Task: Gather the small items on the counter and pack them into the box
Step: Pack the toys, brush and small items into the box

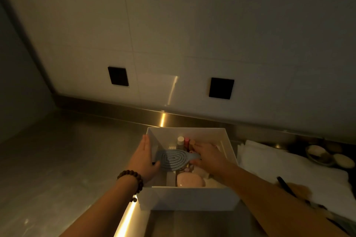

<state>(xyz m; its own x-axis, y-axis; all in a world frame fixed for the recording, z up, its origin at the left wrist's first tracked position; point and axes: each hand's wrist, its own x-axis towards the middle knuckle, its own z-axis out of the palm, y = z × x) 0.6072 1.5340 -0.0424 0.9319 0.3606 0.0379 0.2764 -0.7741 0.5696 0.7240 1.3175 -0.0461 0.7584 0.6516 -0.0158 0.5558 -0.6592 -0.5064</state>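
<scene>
The white box [189, 199] sits on the steel tabletop [57, 159], and everything here is placed by it. At its near wall, inside, lies a pink rounded item [189, 180], flat on the bottom.

Further in, the left hand [144, 159] lies flat against the outside of the box's left wall, fingers straight and thumb hooked over the rim, most likely to keep the light box from sliding while it is loaded. The right hand [209, 157] reaches down into the box from its right side and holds the handle of a blue-grey hairbrush [172, 158], which lies tilted across the middle; it seems to be laying the brush on top of the smaller things.

At the box's far side stand small bottles [181, 141], upright and close together.

Right of the box, a white cloth [273, 161] carries a dark pen [285, 185] and, beyond it, pale round items [327, 155], still unpacked.
</scene>
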